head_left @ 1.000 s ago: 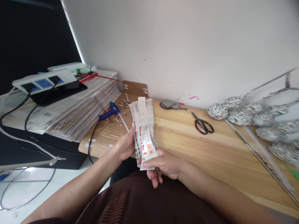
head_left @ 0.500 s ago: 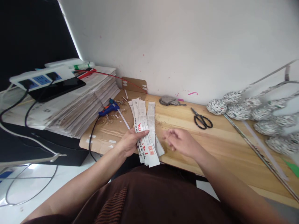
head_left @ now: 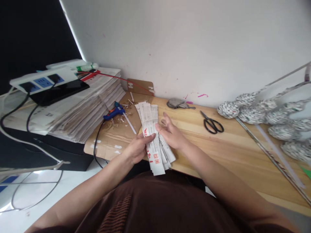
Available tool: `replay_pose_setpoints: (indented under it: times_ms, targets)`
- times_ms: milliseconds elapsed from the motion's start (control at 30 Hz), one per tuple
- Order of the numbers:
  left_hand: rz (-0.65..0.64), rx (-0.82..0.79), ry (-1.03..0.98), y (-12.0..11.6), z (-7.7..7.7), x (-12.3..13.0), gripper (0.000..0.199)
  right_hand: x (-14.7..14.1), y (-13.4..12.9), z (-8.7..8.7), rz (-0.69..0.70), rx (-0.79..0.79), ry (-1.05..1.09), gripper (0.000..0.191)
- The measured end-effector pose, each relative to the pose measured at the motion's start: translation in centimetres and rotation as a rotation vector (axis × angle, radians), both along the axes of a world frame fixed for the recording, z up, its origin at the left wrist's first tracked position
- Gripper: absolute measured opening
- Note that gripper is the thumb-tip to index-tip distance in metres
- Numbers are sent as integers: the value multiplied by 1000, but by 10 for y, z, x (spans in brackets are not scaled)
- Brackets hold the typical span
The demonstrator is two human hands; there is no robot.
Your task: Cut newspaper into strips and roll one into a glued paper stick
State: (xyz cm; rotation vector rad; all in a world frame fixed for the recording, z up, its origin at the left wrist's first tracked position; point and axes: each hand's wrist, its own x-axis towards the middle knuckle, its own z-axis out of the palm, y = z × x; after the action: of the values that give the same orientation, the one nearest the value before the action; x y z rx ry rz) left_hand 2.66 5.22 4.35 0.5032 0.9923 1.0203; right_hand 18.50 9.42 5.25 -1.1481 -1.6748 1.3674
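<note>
Presumably we clamp the fanned paper strips (head_left: pixel 154 150) in our left hand (head_left: pixel 137 149), thumb on top, so they won't slide apart over the near edge of the worktop (head_left: pixel 201 149); our right hand (head_left: pixel 173 133), fingers spread, meets their right side, perhaps steadying them.

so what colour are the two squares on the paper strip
The squares are orange-red, on a white strip; clearest in the head view.
</note>
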Motion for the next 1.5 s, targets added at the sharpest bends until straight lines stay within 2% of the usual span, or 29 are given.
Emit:
replay_pose_setpoints:
  times_ms: [67,100,133,200,300,367,433,500,533,567,633,667,700,767,800,867,933,1033,1167,1267,1367,1500]
  targets:
    - [23,14,-30,2,1,3,13,11,-12,0,-97,-180,60,109]
    - [25,20,-44,3,0,7,12,15,-18,-1,-103,-271,96,110]
    - [21,25,-60,4,-1,11,11,18,-24,-2,-83,-346,131,108]
    - [-4,36,-98,6,-4,23,13,22,-34,-6,-48,-371,147,92]
    - [-27,88,-152,9,-8,39,18,27,-35,-12,-38,-272,16,60]
    - [-69,164,-126,11,-10,40,25,36,-27,-7,-5,-236,-151,38]
    - [-193,266,26,12,-12,32,31,50,-17,7,78,-155,-387,21]
    - [-356,393,360,13,-13,19,33,66,-10,28,143,84,-702,19]
    - [-392,475,591,12,-13,13,33,73,-8,39,155,217,-876,18]
    - [-371,594,827,12,-12,8,33,79,-9,48,169,308,-1033,18]
    - [-260,930,1157,12,-8,8,29,85,-14,61,180,413,-1273,19]
    - [-224,1123,1240,13,-5,12,29,85,-19,65,182,440,-1349,21]
    - [-230,1306,1276,15,-1,19,37,84,-24,66,183,467,-1393,23]
    - [-351,1580,1321,22,5,36,60,80,-35,65,190,527,-1419,30]
    - [-436,1645,1361,27,7,44,67,79,-40,63,196,548,-1424,32]
    - [-544,1661,1455,41,10,55,68,80,-48,61,203,533,-1458,32]
    - [-571,1601,1564,57,10,56,58,88,-53,59,193,464,-1500,29]
    - [-611,1522,1695,79,8,45,40,109,-57,53,159,391,-1476,17]
    - [-666,1508,1821,99,11,32,33,131,-58,39,88,342,-1411,12]
    - [-784,1482,1882,107,21,30,18,135,-57,32,60,345,-1367,12]
    - [-915,1444,1921,109,37,32,12,135,-56,35,37,357,-1353,13]
    - [-927,1427,1980,103,54,33,11,140,-57,44,-11,308,-1399,13]
